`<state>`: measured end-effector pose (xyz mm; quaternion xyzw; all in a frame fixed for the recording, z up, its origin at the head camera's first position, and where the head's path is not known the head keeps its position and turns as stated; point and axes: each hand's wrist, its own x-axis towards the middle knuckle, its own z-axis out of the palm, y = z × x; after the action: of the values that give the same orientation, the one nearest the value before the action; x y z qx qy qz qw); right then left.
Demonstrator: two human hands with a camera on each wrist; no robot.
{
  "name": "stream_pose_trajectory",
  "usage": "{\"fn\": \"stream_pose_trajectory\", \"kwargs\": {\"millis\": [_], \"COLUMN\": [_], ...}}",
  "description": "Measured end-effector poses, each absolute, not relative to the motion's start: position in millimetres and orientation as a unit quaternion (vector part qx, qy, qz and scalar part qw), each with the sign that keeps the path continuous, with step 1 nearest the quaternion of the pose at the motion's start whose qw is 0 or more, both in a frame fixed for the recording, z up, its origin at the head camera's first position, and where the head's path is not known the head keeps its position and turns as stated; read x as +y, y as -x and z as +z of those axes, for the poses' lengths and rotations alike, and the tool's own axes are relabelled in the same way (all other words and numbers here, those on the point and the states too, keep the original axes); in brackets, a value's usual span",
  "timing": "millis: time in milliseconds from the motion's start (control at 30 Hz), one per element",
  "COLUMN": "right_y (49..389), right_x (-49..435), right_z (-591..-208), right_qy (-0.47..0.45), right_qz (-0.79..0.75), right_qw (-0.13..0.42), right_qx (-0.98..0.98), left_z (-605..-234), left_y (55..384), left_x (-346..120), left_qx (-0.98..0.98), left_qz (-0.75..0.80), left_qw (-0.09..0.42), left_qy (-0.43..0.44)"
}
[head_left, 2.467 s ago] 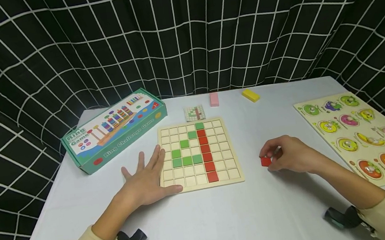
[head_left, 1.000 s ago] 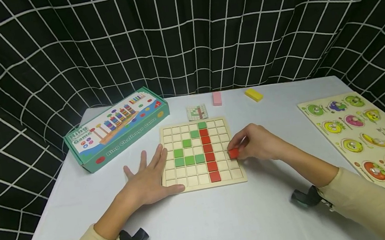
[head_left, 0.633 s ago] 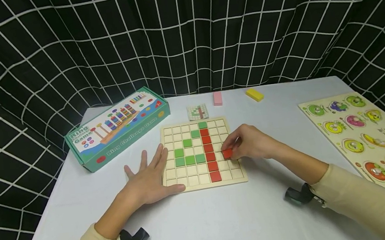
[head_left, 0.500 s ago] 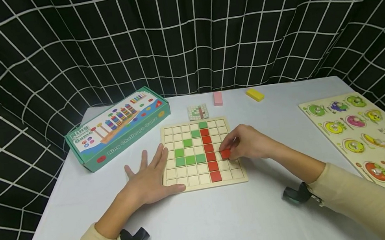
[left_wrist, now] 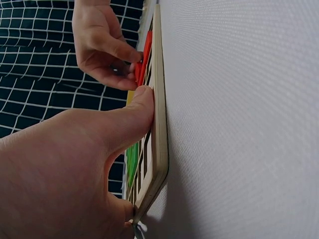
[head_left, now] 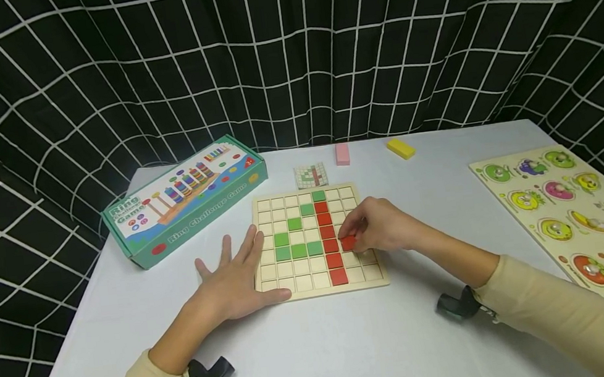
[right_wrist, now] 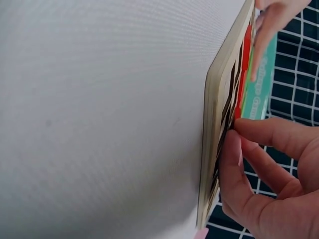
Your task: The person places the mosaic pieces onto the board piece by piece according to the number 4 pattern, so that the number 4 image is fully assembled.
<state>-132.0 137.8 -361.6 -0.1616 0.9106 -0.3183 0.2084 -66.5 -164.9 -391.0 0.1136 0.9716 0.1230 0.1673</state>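
Note:
My right hand [head_left: 381, 227] pinches a red square tile [head_left: 348, 243] between thumb and fingertips. The tile is over the wooden grid board [head_left: 304, 283], just right of its column of red tiles [head_left: 334, 261]. Several green tiles [head_left: 298, 251] lie in cells left of that column, and another green one [head_left: 318, 196] sits at its top. My left hand [head_left: 224, 290] lies with fingers spread at the board's left edge. In the left wrist view, the left thumb [left_wrist: 142, 102] rests on the board's rim. The right wrist view shows the right fingertips right at the board's surface.
Behind the board lies a small pattern card [head_left: 310, 175]. Nearby are a pink block [head_left: 342, 154] and a yellow block [head_left: 400, 148]. A green Ring Challenge Game box [head_left: 192, 204] stands at back left, and a fruit puzzle board [head_left: 574, 219] lies at right. A dark grid-patterned curtain [head_left: 287, 59] hangs behind.
The right hand has carried the red tile leftward from the table right of the board to beside the red column, lately slowing and shifting only slightly. The left hand has stayed on the board's edge.

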Motion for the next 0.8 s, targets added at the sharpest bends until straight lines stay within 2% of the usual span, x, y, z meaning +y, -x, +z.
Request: {"fn": "stream_pose_trajectory", "kwargs": {"millis": [800], "right_y": [128.8], "right_x": [134.6], "right_z": [-363.4], "right_qy": [0.169], "right_qz": [-0.308], "right_qw": [0.184], "right_qx": [0.918], "left_z": [-390.8], "left_y": [66.5], "left_x": [-163.8], "left_qx": [0.97], "left_qz": [0.134], "left_qw": [0.173], "left_qy": [-0.11]}}
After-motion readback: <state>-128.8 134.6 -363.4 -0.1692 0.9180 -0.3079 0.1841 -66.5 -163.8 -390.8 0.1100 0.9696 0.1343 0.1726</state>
